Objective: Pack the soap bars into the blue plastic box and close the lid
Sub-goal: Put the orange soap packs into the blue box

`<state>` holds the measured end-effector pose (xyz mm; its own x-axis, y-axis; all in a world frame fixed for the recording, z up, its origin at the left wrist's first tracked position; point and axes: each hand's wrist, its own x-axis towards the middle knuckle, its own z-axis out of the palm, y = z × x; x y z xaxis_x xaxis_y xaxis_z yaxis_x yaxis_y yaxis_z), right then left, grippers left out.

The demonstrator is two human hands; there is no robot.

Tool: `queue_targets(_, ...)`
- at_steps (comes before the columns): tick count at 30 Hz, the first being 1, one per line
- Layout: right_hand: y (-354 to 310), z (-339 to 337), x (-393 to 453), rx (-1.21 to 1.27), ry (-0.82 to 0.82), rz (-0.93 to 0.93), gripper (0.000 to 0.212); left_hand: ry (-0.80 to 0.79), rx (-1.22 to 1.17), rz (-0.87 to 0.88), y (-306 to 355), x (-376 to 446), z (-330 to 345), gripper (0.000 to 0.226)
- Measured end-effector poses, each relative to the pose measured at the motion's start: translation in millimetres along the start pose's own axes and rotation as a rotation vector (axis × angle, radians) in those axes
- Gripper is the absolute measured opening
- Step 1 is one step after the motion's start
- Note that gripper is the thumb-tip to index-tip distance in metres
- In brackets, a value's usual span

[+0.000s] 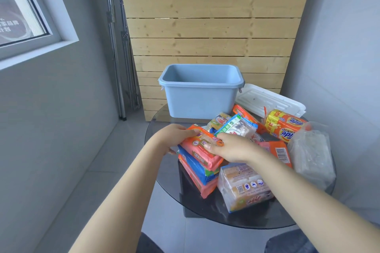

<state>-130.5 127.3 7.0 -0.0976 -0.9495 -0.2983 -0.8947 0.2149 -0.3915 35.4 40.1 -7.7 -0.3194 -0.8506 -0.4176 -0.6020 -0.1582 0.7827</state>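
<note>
Starting out, we've got both left hand [174, 136] and right hand [230, 148] clamped on the top soap pack [200, 150], box [200, 96] empty, lid [271, 99] off.

"Tide" is printed, upside down, on the orange-yellow soap pack [284, 125] at the far right; other labels are unreadable.

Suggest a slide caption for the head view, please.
Both hands grasp a pink soap pack; blue box stands open.
</note>
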Motion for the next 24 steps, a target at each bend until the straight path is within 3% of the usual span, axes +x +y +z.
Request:
queue_targets(5, -12.2, 11.2, 8.7, 0.249, 0.05, 0.012, 0.052, 0.003, -0.137, -0.02, -12.3, 0.5, -17.1, 0.042)
queue_targets(11, -24.2, 21.7, 14.1, 0.332, 0.258, 0.039, 0.056, -0.068, -0.332, -0.072, -32.0, -2.3, -31.8, 0.041)
queue_targets(17, -24.8, 24.3, 18.3, 0.52, 0.311, 0.061, 0.058, -0.12, -0.509, -0.042, -34.4, -5.4, -35.6, 0.033)
queue_targets(21, -31.6, 21.6, 18.8, 0.736, 0.394, 0.011, 0.057, -0.067, -0.66, 0.022, -26.1, -9.1, -39.1, 0.02)
queue_targets(24, -41.9, 4.6, 20.9, 0.901, 0.428, 0.03, 0.065, -0.001, -0.745, 0.091, -11.2, -12.6, -41.5, 0.025)
